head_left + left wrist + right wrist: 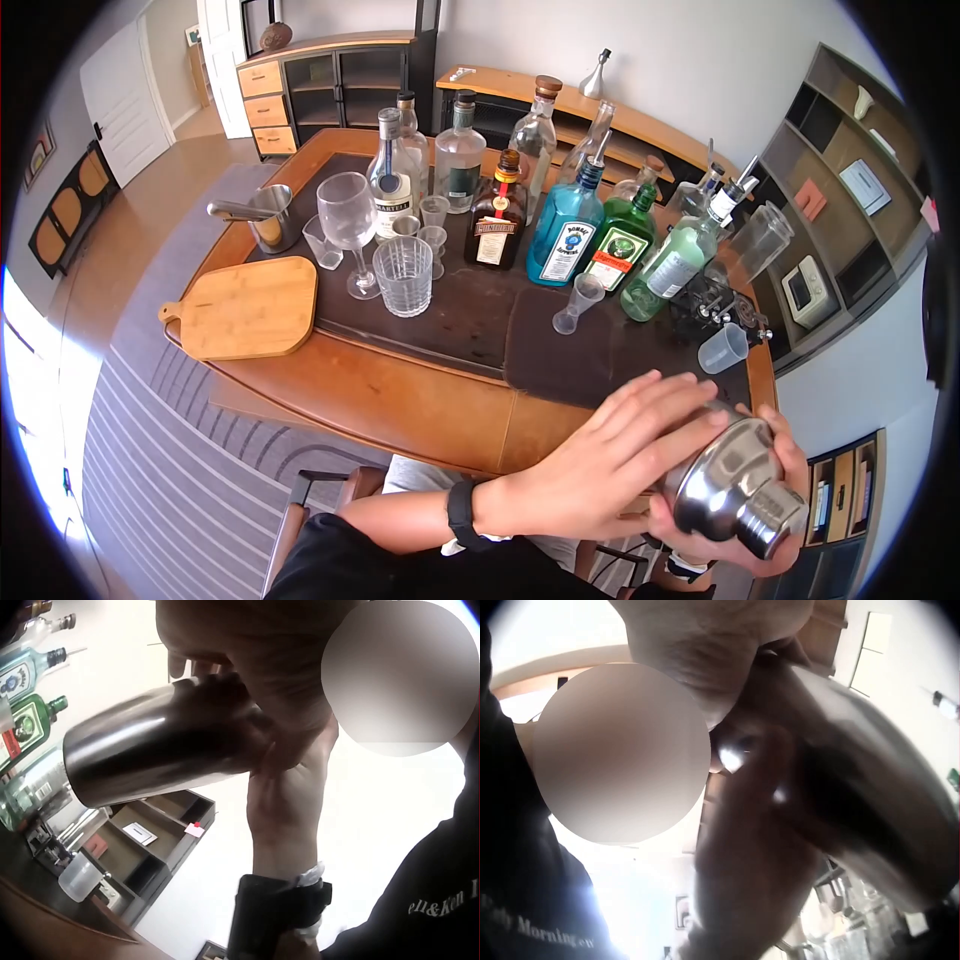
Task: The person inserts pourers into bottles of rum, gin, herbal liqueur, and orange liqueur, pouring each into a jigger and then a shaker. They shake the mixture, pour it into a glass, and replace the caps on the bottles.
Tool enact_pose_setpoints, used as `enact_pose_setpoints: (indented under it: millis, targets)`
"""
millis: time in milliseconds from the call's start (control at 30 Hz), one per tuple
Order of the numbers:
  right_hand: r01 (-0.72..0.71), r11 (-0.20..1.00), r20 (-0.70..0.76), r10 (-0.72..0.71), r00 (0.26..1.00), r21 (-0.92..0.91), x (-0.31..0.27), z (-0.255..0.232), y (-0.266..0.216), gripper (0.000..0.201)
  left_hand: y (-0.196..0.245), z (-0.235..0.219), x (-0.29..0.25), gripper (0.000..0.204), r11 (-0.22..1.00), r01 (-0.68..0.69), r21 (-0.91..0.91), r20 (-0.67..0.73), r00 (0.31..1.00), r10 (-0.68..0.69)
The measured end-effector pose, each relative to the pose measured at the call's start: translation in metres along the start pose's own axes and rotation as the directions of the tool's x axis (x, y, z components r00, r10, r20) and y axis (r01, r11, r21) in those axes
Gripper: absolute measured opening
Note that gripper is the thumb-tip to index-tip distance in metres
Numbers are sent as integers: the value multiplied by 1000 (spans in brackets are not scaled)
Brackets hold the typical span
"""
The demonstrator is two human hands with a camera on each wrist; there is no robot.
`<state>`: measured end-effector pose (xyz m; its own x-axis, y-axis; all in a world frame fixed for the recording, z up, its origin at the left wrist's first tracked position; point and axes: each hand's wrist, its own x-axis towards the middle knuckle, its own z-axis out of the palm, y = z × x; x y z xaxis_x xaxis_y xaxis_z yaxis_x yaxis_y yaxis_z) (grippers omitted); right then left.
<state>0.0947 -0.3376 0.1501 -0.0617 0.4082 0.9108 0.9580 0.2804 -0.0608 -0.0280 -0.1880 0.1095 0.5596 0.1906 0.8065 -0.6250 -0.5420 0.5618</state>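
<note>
Both hands hold a steel cocktail shaker [735, 470] over the table's near right edge. Its capped end faces the head camera and its long body points away, tilted. My left hand [620, 450] lies across the near left side, fingers spread over the metal and thumb underneath. From the right and below, my right hand [765, 560] wraps the shaker, partly hidden behind it. The left wrist view shows the smooth cup [142, 746] of the shaker sticking out past the hands. Large and blurred, the shaker body [877, 772] fills the right side of the right wrist view.
Several bottles, among them a blue bottle [565, 235] and a green bottle [622, 240], stand along the table's back. A clear jigger [577, 305] and plastic cup [723, 349] are nearer. Leftward are a tumbler [403, 278], wine glass [347, 215], cutting board [245, 308] and steel cup [270, 225].
</note>
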Motion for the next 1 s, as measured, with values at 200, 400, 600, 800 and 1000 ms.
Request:
enact_pose_setpoints:
  millis: [200, 400, 600, 800, 1000]
  targets:
    - [-355, 927, -417, 278, 865, -117, 35, 2, -32, 118, 4, -9, 0, 103, 998, -56, -22, -22, 998, 56]
    - [-83, 935, -228, 2, 974, -345, 28, -6, -3, 112, 2, -7, 1, 100, 998, -56, -6, -43, 998, 56]
    - [-154, 986, -265, 130, 955, -69, 20, 7, -1, 120, -3, -6, 5, 97, 996, -88, 6, -36, 995, 88]
    - [-73, 997, -155, 77, 985, 27, 15, 7, 3, 120, 13, -5, 28, 51, 968, -238, 80, -45, 969, 243]
    - [-273, 953, -201, 296, 934, 134, 22, 8, -20, 113, 19, 1, 37, 54, 945, -312, 97, -55, 946, 318]
